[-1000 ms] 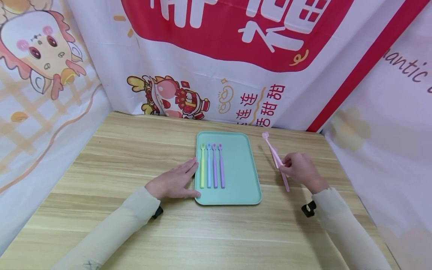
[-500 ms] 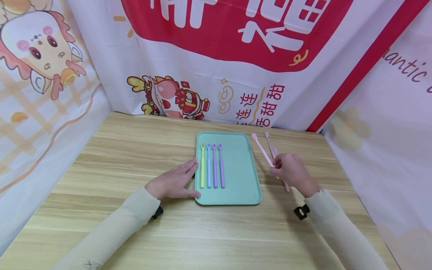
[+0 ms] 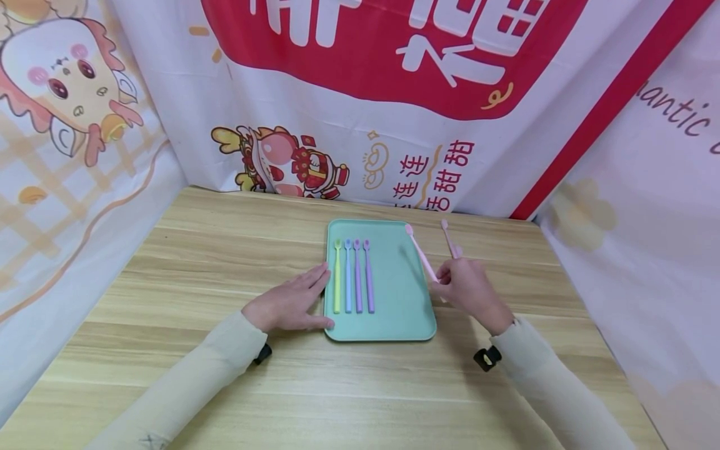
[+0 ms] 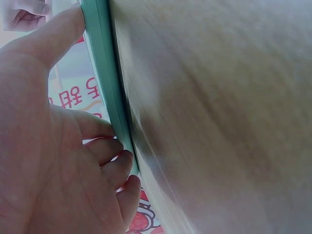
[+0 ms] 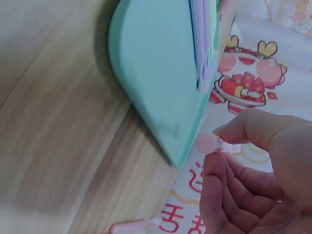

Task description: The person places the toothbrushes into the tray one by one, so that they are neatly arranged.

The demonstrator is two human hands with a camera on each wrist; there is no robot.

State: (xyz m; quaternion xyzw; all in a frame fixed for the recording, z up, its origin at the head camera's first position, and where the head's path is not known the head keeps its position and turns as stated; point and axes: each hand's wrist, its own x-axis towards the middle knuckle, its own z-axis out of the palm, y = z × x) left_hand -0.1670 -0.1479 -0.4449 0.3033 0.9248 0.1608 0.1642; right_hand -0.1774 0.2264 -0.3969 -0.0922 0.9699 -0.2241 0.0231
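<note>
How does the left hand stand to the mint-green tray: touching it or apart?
Touching. The left wrist view shows thumb and fingertips of the left hand meeting the edge of the mint-green tray.

Right cloth [image 3: 647, 219]: "antic". Back cloth [image 3: 365, 119]: "连连", "甜甜", cropped "福".

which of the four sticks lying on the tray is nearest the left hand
The yellow stick, leftmost in the row; the blue stick and two purple sticks lie farther from the left hand.
</note>
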